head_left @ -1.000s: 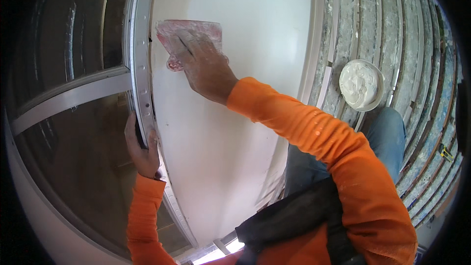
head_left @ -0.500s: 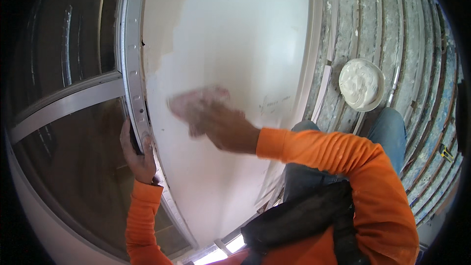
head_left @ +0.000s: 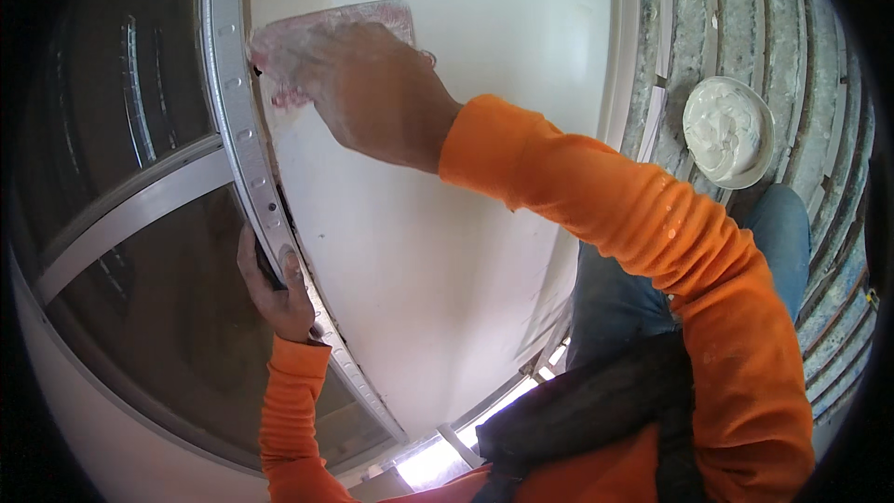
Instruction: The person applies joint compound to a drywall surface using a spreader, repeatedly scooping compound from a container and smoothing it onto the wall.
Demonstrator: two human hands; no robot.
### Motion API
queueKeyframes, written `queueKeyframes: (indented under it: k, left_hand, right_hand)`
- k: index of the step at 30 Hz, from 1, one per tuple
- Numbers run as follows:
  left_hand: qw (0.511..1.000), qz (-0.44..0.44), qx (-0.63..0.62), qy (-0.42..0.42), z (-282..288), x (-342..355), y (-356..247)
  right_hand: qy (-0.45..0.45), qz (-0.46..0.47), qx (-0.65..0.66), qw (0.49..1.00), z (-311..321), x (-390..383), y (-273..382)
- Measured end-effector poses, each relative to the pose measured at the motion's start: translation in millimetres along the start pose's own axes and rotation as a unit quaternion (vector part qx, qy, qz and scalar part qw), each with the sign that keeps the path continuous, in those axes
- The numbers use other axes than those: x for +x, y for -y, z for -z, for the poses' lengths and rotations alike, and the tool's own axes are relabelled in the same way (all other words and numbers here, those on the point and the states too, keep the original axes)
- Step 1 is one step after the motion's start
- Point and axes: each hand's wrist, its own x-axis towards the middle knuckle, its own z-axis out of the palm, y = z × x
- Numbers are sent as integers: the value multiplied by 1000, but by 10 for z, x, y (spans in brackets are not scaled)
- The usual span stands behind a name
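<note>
Under my right hand [head_left: 372,98] a flat, dusty sheet of reddish sandpaper [head_left: 396,17] lies against a white wall panel [head_left: 447,270]. My fingers are pressed over it, slightly blurred, near the panel's left edge. Lower left, my left hand [head_left: 284,303] grips a long metal channel [head_left: 244,116] with holes along it. The thumb is on the channel's front face and the fingers go round its outer side, partly hidden. A narrow dark gap runs between channel and panel.
Dark glass panes [head_left: 140,84] with a pale crossbar [head_left: 154,210] fill the left. At right, a bowl [head_left: 766,144] of white paste stands on paint-splashed planks [head_left: 684,14], just beyond my bent knee [head_left: 780,233]. Bright light comes through an opening [head_left: 433,466] at the bottom.
My right hand has moved up and to the left with the sandpaper, toward the metal channel. The left hand keeps its grip on the channel, and the view has shifted slightly.
</note>
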Motion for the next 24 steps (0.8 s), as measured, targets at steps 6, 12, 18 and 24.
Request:
queueKeyframes:
  k: [6,12,18,24]
  left_hand:
    - [1000,-6,6,3,25,-10,29]
    - [1000,-4,-6,1,-4,-4,6]
    - [999,-4,45,-2,8,21,14]
    - [999,9,39,-6,19,6,-50]
  right_hand:
    - [42,80,-104,990,-230,-464,118]
    - [127,134,-60,981,-244,-1022,440]
    - [117,44,-15,992,-78,-1112,450]
    - [21,-117,78,990,260,-243,338]
